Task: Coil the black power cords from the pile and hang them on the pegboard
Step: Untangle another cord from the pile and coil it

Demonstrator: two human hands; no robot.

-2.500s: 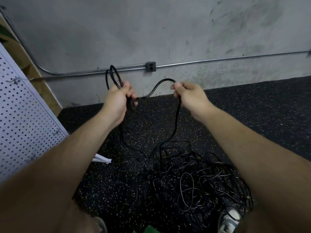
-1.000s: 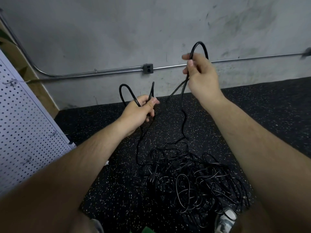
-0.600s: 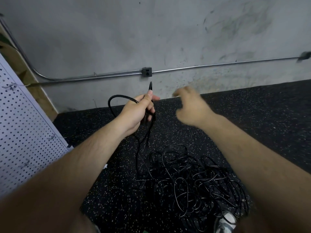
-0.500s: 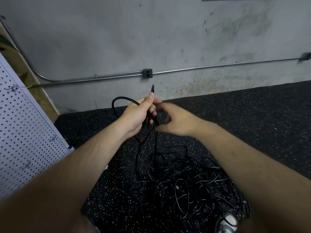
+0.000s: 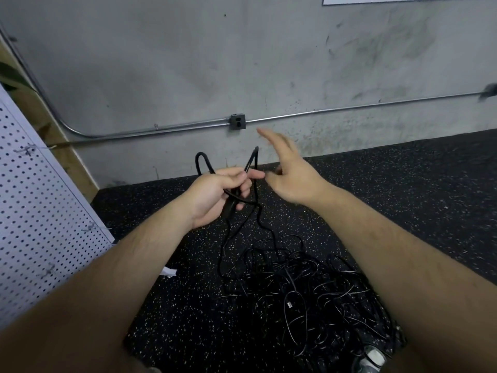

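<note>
Since half a second ago the right hand has swung up and away from the left, and the cord's second fold now stands taller above the fist.

At the left edge of the frame leans the pegboard (image 5: 40,200), white and perforated, with a few small wire hooks on it and nothing hung that I can see. A white scrap (image 5: 169,271) lies on the floor at its foot.

Left of centre, the left hand (image 5: 215,195) is curled round the cord (image 5: 197,162). Two folds stick up out of the fist, and two strands hang below it, running down and to the right into the pile (image 5: 309,294) at lower centre.

Just right of it the right hand (image 5: 291,176) is spread wide, motion-blurred, holding nothing. The hands are almost touching at the fingertips.

The next loop, as I judge it, turns on this: the loose strand lies below and slightly left of the right hand, its long axis running near vertical in the frame from fist to pile. The right hand is the free one and the nearer (the left is fully taken up), so it would have to drop to catch the strand.

The strand's far end is buried in the tangle, which may snag. A shoe (image 5: 372,358) shows at the pile's lower right edge. Behind, a conduit with an outlet box (image 5: 237,121) crosses the wall.
</note>
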